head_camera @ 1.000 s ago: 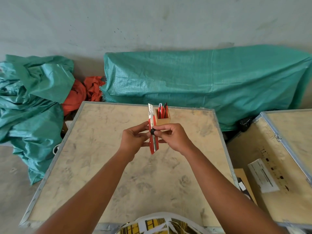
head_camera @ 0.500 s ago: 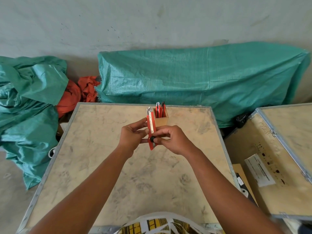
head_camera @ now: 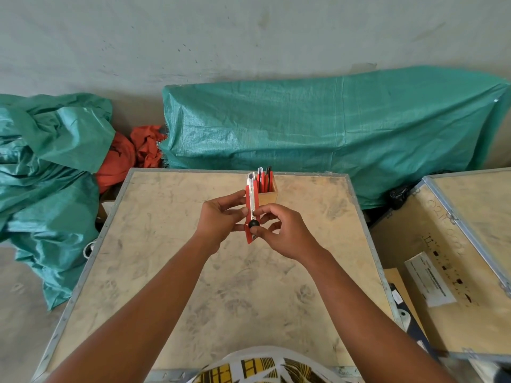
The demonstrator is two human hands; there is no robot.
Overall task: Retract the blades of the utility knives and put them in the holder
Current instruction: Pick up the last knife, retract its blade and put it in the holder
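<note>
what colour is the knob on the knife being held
Black, on the red utility knife; the knob shows clearly in the head view.

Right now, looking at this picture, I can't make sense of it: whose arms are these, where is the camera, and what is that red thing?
There is no machine here. A person wears a camera on the head, looking forward and down, so the two bare arms reach into view from the bottom edge. The left hand and right hand together hold a red utility knife upright above a wooden crate top; the right thumb rests at its black knob. A little silver metal shows at the knife's top end. Just behind it stands a small wooden holder with other knives already standing in it. Green tarps lie behind, against the wall, and a second crate sits to the right.
</note>
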